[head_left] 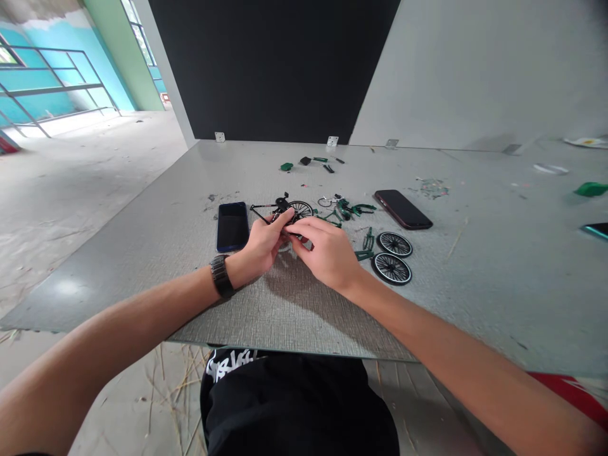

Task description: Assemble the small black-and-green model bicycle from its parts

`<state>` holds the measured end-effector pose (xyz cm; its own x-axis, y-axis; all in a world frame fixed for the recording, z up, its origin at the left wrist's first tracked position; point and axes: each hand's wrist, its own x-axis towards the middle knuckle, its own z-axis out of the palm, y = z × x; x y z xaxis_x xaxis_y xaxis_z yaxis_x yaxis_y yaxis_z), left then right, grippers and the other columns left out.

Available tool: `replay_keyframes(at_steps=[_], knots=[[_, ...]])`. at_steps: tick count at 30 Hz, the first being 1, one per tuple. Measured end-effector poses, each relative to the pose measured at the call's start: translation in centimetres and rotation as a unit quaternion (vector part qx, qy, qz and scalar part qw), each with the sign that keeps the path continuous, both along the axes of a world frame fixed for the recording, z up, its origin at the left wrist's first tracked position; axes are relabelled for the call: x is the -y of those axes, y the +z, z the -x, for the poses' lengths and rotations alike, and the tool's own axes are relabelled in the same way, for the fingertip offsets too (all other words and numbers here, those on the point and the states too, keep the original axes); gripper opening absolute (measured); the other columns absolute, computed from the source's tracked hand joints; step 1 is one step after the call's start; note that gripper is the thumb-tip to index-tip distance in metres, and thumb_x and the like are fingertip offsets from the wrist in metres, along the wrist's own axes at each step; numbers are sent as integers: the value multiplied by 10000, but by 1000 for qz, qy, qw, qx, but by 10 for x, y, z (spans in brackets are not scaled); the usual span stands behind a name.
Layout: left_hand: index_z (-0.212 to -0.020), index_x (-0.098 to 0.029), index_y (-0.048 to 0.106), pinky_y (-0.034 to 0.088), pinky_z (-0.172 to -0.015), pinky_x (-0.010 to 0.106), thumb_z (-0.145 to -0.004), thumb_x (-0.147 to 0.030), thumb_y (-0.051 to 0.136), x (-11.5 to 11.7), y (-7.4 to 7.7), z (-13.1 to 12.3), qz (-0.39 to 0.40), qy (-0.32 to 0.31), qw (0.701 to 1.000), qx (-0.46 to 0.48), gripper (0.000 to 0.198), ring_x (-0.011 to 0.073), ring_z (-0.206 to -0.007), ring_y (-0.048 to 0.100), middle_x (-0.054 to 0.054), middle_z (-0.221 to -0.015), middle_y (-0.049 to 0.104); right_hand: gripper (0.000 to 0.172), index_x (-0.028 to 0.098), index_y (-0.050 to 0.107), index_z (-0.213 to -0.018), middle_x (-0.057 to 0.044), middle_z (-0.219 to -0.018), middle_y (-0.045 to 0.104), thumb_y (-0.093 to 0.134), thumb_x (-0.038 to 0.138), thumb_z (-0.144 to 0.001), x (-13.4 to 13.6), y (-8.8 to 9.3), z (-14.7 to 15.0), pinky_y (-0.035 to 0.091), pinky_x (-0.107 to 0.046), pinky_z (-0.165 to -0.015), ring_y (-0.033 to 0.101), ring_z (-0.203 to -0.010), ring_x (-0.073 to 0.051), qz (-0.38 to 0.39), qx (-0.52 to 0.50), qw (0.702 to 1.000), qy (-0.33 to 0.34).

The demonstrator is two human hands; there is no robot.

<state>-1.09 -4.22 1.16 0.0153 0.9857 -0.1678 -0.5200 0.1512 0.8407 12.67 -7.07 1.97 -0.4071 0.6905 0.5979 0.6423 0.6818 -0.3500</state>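
Note:
A small black model bicycle [280, 206], with one spoked wheel [303, 209] on it, is held just above the table. My left hand [263, 242] is closed around its lower part, thumb on top. From the right, my right hand [327, 249] pinches at the near side of the same model, its fingertips meeting my left fingers. What exactly those fingertips grip is hidden. Right of my hands lie green model parts [351, 208] and a thin silvery ring [325, 202]. Two loose black spoked wheels [392, 268] rest beside my right forearm.
A dark phone [232, 226] lies left of my hands, another phone [403, 209] to the right. Farther back are a green piece [286, 166] and several small black and green parts [320, 160]. A black panel [275, 69] stands along the table's [142, 253] back edge.

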Motion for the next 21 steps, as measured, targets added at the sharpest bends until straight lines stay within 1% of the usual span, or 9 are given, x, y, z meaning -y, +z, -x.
replay_keyframes(at_steps=[4,8,13,16,21], knots=[[-644,-141,607,352,-498,225,-736,-268,842,-1,-1,0,-6,5,1000,-3,283,59,-515,500,-18,-604,577,261,219,746,-1103,-56,-1095,754,581,123,-925,0,-1,0,561,-352,-879,710,-964,-209,4,-4,1000,0],[-645,-141,609,337,-490,227,-736,-279,844,-1,-1,1,-7,5,1000,-7,288,56,-510,485,-22,-599,568,268,215,745,-1107,-59,-1097,755,570,121,-927,0,0,1,561,-347,-845,707,-951,-208,10,-3,1000,4],[-658,-138,616,353,-504,222,-724,-277,857,-2,-4,1,-10,6,1000,2,285,60,-535,501,-17,-617,577,254,201,743,-1102,-58,-1089,756,574,123,-929,0,0,1,556,-348,-833,704,-939,-208,6,0,1000,10],[-662,-140,622,350,-499,227,-737,-296,848,-3,-6,2,-14,-2,1000,-1,285,60,-528,493,-16,-615,578,252,217,742,-1098,-51,-1088,756,574,126,-933,0,0,1,552,-338,-824,703,-932,-202,9,0,1000,11],[-661,-140,626,339,-487,227,-745,-298,848,-2,-5,2,0,-3,1000,-1,285,57,-511,482,-14,-615,570,253,214,734,-1102,-57,-1087,749,570,124,-933,0,0,1,548,-331,-803,697,-921,-199,4,-1,1000,10]])
